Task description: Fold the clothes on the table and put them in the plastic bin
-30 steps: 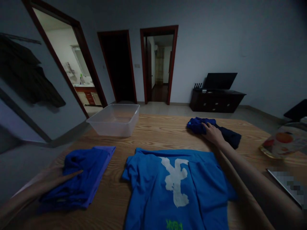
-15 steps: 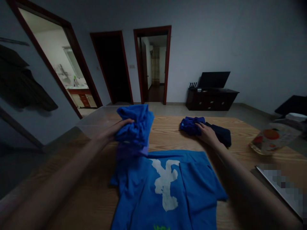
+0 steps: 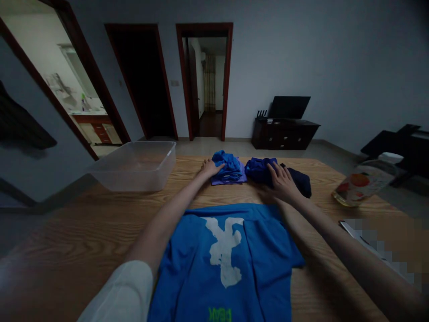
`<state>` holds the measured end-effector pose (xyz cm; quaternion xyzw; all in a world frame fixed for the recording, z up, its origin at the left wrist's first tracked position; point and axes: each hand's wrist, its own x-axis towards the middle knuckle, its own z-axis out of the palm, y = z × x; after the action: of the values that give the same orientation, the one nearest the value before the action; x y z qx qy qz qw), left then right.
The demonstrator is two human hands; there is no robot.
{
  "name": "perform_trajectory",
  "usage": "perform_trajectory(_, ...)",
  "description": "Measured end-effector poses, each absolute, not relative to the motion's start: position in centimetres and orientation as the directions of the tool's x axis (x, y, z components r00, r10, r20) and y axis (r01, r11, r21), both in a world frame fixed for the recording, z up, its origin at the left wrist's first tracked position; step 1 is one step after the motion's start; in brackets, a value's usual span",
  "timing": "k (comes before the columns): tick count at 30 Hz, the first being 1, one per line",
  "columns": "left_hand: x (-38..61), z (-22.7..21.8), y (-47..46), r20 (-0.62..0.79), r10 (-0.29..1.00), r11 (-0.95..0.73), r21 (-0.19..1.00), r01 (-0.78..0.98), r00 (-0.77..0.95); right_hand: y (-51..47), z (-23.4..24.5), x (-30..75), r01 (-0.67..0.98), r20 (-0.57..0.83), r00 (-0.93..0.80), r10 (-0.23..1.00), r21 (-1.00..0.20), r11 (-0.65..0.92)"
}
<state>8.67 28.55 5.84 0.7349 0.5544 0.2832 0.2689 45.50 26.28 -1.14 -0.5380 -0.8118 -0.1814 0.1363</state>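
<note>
Folded blue bundles under both hands at the table's far side

Both arms stretch forward over the spread blue T-shirt (image 3: 224, 259). Left hand (image 3: 209, 168) lies flat, fingers loose, against the bright blue folded bundle (image 3: 228, 167). Right hand (image 3: 283, 181) rests palm down, fingers spread, on the dark blue bundle (image 3: 268, 170) just beside it. Neither hand grips. A clear plastic tub (image 3: 134, 165) stands to the left on the wooden table (image 3: 67, 241).

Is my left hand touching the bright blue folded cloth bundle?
Touching. The head view shows the left hand laid against the near-left edge of the bright blue folded cloth bundle, no gap visible.
</note>
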Motion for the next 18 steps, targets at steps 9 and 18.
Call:
perform_trajectory(9,-6.0,0.4,12.7,0.039,0.933,-0.333,0.470,0.817,0.358,16.3,-4.4,44.3,0.815,0.092,-0.565,0.820,-0.090,0.572)
perform_trajectory(18,-8.6,4.4,11.4,-0.092,0.884,-0.320,0.595,0.737,0.458,19.4,4.9,42.9,0.721,-0.074,-0.689,0.721,-0.162,0.673)
